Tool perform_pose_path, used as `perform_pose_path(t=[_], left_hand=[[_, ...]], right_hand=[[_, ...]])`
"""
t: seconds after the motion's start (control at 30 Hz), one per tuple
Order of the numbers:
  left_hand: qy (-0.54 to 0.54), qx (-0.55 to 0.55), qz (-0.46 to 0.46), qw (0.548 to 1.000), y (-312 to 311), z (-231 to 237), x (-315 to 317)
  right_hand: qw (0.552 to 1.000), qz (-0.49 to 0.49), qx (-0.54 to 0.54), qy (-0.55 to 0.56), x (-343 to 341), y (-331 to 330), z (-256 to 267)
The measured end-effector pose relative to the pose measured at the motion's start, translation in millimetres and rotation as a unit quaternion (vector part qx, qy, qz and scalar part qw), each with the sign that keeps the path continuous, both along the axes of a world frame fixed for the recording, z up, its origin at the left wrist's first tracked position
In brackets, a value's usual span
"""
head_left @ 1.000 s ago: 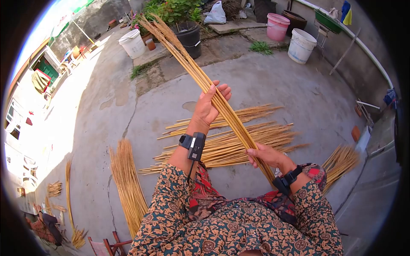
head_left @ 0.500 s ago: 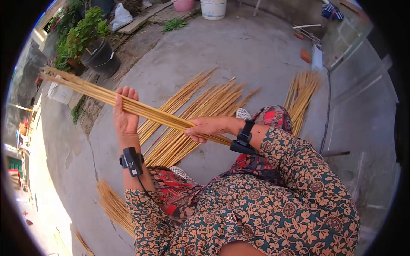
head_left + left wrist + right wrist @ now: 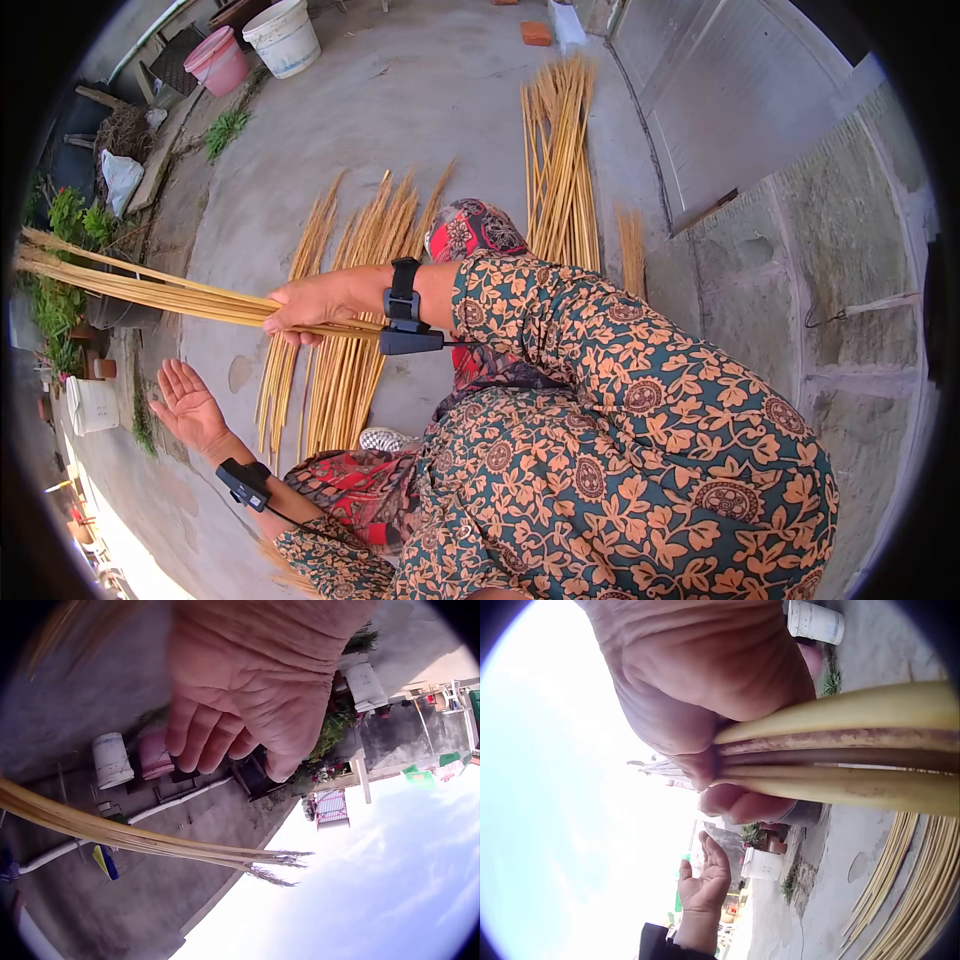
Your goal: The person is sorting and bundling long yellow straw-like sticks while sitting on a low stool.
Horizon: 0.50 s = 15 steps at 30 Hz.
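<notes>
My right hand [image 3: 308, 305] grips a small bundle of yellow stalks [image 3: 160, 292] near its cut ends. The feathery heads point to the left in the head view. In the right wrist view, fingers [image 3: 735, 802] curl round several thick stalks [image 3: 855, 750]. My left hand [image 3: 192, 405] is off the bundle, below it, with palm up and fingers spread. Seen from the left wrist, that hand [image 3: 255, 690] has nothing in it, and the stalks [image 3: 150, 840] pass apart from it.
Piles of stalks [image 3: 350, 370] lie on the concrete ahead, with another bundle [image 3: 560, 170] farther right beside a metal door [image 3: 720, 100]. A pink bucket [image 3: 217, 62], a white bucket [image 3: 283, 40] and potted plants [image 3: 70, 225] line the left side. A patterned shoe [image 3: 388, 440] shows below the piles.
The left hand has let go of the bundle and dropped below it. The right hand has carried the stalks leftward, turning them nearly level. The head view has swung to the right.
</notes>
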<state>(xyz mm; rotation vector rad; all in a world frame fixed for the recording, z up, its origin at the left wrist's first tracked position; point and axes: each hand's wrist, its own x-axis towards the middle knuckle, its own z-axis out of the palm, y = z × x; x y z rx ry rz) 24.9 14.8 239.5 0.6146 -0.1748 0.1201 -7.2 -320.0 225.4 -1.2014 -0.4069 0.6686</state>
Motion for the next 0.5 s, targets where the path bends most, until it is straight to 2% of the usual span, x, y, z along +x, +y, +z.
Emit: perform_pose_path(t=[0.17,0.23,0.27,0.33,0.43,0.5], left_hand=[[0.04,0.042,-0.005,0.998,7,-16,3],[0.073,0.065,0.01,0.995,4,-18,-1],[0.072,0.074,0.003,0.995,6,-19,-2],[0.094,0.082,-0.012,0.992,30,-48,2],[0.081,0.073,-0.015,0.994,46,-65,-5],[0.077,0.061,-0.03,0.995,46,-73,-9]], right_hand=[[0.983,-0.084,0.158,0.034,-13,-72,74],[0.972,-0.072,0.225,-0.002,-16,-125,83],[0.971,-0.12,0.205,-0.022,-31,-156,91],[0.964,-0.201,0.176,-0.012,-45,-195,81],[0.931,-0.267,0.248,0.0,-59,-278,52],[0.927,-0.174,0.33,0.042,-45,-345,-1]])
